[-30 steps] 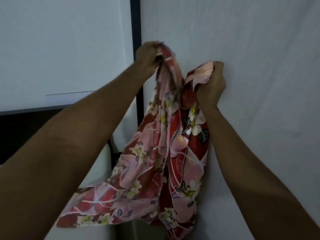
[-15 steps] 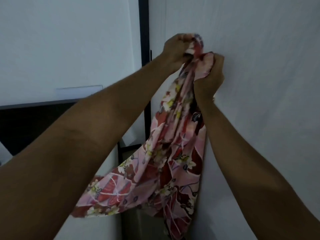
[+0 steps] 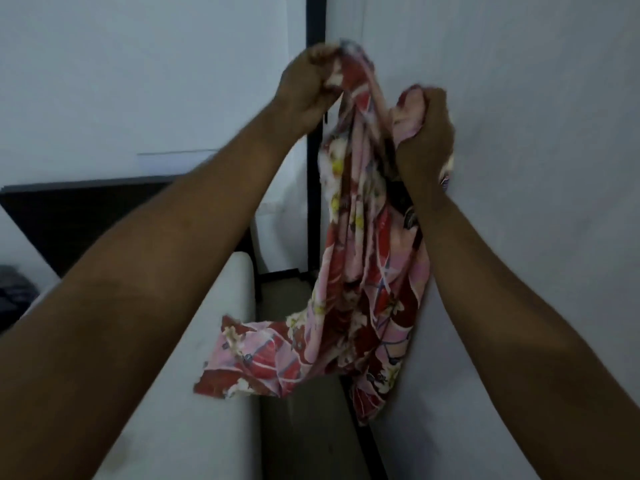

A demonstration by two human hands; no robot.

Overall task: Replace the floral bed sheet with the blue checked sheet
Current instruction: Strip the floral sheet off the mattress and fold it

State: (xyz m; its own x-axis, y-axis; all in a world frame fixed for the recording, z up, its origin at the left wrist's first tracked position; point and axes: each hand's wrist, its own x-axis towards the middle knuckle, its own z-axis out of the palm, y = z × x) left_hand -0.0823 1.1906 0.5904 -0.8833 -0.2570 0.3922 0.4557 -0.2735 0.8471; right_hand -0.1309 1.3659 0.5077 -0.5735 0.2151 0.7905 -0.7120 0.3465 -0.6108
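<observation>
The floral bed sheet (image 3: 363,292), pink and red with white and yellow flowers, hangs bunched in the air in front of me. My left hand (image 3: 308,88) grips its top edge high up. My right hand (image 3: 426,136) is closed on another fold a little lower and to the right. The sheet's lower end trails down onto the bare white mattress (image 3: 194,393). No blue checked sheet is in view.
A white wall (image 3: 519,168) stands close on the right, with a narrow floor gap (image 3: 304,427) between it and the mattress. A black vertical frame (image 3: 315,22) runs up the corner. A dark bundle (image 3: 14,289) lies at the far left.
My hands, which were together half a second ago, have moved apart, the left higher and the right lower. The view has tipped down, showing more mattress and floor.
</observation>
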